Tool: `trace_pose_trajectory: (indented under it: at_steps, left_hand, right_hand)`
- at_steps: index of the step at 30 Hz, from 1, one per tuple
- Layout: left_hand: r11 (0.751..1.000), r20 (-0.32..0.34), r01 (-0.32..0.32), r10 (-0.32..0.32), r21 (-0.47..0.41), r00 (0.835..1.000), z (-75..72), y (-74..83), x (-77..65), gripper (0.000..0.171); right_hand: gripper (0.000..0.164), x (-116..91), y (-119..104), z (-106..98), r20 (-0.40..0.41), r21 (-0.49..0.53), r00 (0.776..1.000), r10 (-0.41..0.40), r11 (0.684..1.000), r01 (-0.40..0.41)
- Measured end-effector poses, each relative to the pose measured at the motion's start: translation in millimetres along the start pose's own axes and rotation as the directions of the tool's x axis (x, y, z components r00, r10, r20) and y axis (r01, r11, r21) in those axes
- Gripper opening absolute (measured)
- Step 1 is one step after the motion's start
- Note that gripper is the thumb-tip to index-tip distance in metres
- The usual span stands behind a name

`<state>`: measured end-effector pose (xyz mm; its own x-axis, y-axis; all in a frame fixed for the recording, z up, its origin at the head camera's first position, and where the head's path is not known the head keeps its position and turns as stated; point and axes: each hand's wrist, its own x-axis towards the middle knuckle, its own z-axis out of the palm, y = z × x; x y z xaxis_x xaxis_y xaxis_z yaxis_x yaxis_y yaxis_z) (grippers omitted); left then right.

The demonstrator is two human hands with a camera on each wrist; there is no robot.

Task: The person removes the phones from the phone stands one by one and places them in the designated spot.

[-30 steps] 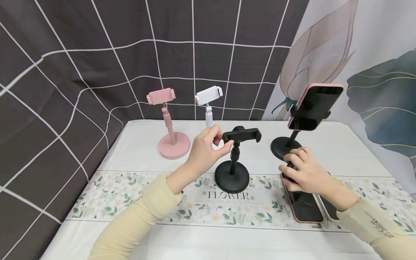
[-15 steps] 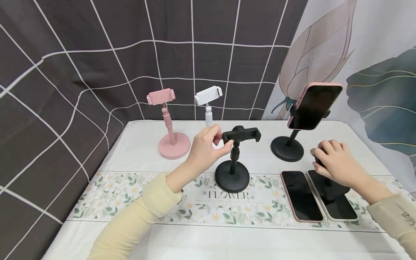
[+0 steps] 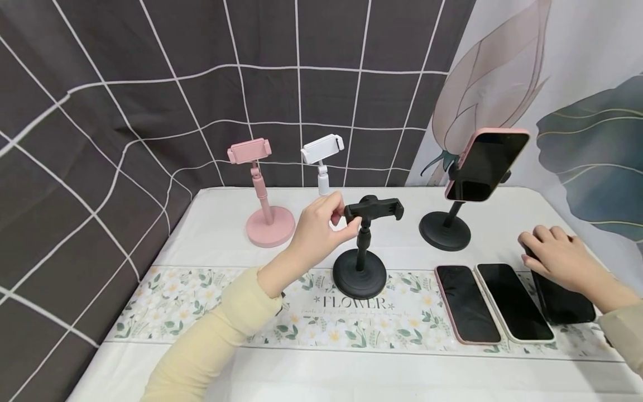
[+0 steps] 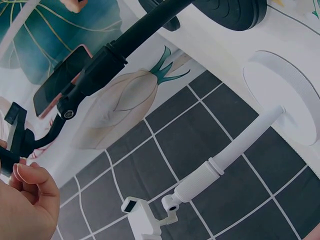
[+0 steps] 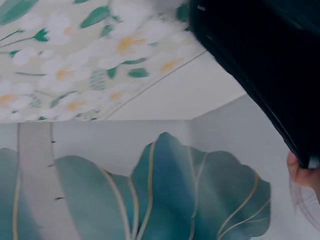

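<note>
"What could go wrong?"
"The black phone [image 3: 561,301], lower right of the head view, might bump the white-edged phone [image 3: 514,301] if the right hand [image 3: 567,259] drifts left."
"And the hands?"
"The right, palm down, grips the phone's upper end; the left hand [image 3: 318,223], frame centre, pinches the holder [image 3: 374,209] of the black stand [image 3: 363,241]."

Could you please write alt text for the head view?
A person's left hand pinches the clamp of a black stand while the right hand grips a black phone beside two others on the table. Behind are a pink stand, a white stand and another black stand holding a phone.
</note>
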<state>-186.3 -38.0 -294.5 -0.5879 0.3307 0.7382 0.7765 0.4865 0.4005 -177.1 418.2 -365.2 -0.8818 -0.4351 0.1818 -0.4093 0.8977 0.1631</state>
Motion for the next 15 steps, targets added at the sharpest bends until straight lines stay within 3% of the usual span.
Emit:
trace_pose_trajectory:
  at_steps: [6,15]
  left_hand:
    - [1.0,0.0,0.004,-0.004,0.002,1.0,1.9,-0.9,-1.8,0.027]
    - [1.0,0.005,0.01,-0.01,0.005,1.0,1.6,-1.6,-1.5,0.025]
  right_hand:
    - [0.03,-10.2,6.9,8.5,0.15,0.002,0.989,0.012,1.0,-0.012]
    - [0.026,-15.8,6.5,18.8,0.212,0.051,0.977,0.01,0.998,-0.021]
